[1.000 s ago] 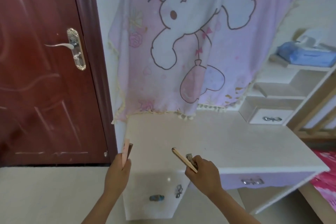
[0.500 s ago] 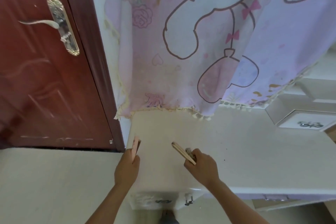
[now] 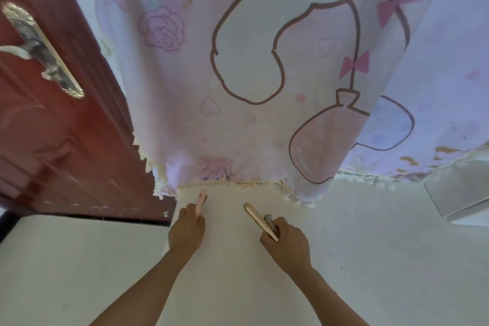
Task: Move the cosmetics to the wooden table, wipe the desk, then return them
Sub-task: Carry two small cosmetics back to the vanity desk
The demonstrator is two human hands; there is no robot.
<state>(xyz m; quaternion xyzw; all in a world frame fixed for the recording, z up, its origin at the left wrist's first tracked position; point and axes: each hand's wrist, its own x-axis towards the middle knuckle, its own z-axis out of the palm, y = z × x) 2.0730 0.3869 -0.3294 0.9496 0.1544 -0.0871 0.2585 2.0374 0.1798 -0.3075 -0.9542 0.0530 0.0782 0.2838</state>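
Observation:
My left hand (image 3: 187, 227) grips a slim pink cosmetic stick (image 3: 201, 197) that points up and away, over the back left corner of the white desk (image 3: 357, 241). My right hand (image 3: 287, 241) holds a gold pen-shaped cosmetic (image 3: 258, 219) angled to the upper left, together with a small grey item (image 3: 270, 219) tucked beside it. Both hands hover just above the desk top, near its far edge by the hanging cloth. I cannot tell whether the items touch the surface.
A pink and lilac cartoon cloth (image 3: 264, 74) hangs over the back of the desk. A red-brown door (image 3: 53, 114) with a metal handle (image 3: 39, 47) stands at left. A white drawer unit (image 3: 457, 190) sits at the right. Pale floor (image 3: 66, 272) lies to the left.
I have stepped closer and the view has tilted down. Both hands, still holding their items, have moved forward over the desk toward its back left corner.

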